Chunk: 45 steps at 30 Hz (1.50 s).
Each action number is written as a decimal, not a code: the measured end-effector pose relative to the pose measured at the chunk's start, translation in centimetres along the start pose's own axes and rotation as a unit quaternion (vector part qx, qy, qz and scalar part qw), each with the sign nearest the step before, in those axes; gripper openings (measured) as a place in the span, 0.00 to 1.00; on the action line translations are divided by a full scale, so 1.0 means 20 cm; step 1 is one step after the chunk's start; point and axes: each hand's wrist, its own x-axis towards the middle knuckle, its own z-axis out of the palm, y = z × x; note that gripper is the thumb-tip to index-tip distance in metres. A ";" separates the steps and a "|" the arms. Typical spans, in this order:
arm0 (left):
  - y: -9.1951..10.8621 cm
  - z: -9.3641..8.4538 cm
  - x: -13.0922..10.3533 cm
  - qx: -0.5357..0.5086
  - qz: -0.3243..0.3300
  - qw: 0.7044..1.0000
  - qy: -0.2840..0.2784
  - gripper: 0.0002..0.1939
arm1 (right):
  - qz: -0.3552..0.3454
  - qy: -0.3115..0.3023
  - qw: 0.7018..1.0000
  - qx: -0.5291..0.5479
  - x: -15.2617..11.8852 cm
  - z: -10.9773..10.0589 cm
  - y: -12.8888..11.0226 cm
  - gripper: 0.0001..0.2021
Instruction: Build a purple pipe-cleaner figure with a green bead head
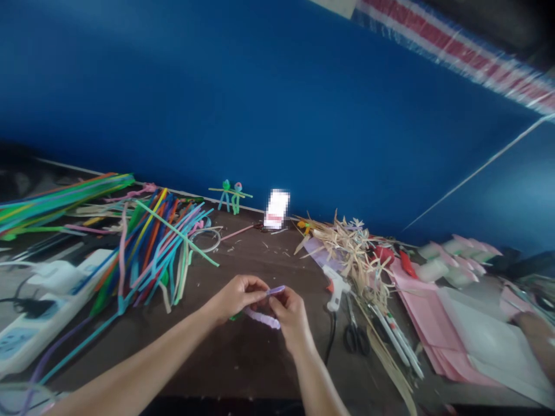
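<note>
Near the middle front of the dark table, my left hand [240, 296] and my right hand [289, 312] meet with fingers pinched on a small purple strip [276, 290]. A paler lilac piece [263, 318] curves below the fingers, its right end close to my right hand; whether it joins the strip is hard to tell. A bit of green shows under my left hand. Beyond the hands, two small green and blue figures [230, 197] stand against the blue wall, beside a bright, blurred-out upright screen [276, 209].
Colourful fuzzy stems [151, 248] and a white power strip [52, 312] lie left. To the right are a glue gun [335, 287], black-handled scissors [356, 337], dried strips [347, 242] and pink sheets [427, 323]. Another person's hand [535, 332] shows at the right edge.
</note>
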 end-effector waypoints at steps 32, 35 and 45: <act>0.25 -0.48 0.02 -0.157 0.084 0.974 0.139 0.06 | 0.037 0.227 0.962 -0.150 0.08 -0.74 0.00 0.14; 0.34 -0.63 0.00 -0.240 0.138 0.950 0.144 0.06 | 0.043 0.217 0.975 0.006 0.04 -0.66 0.05 0.17; 0.46 -0.80 -0.09 -0.344 0.182 0.915 0.102 0.03 | -0.073 0.160 0.983 0.051 -0.04 -0.47 -0.07 0.16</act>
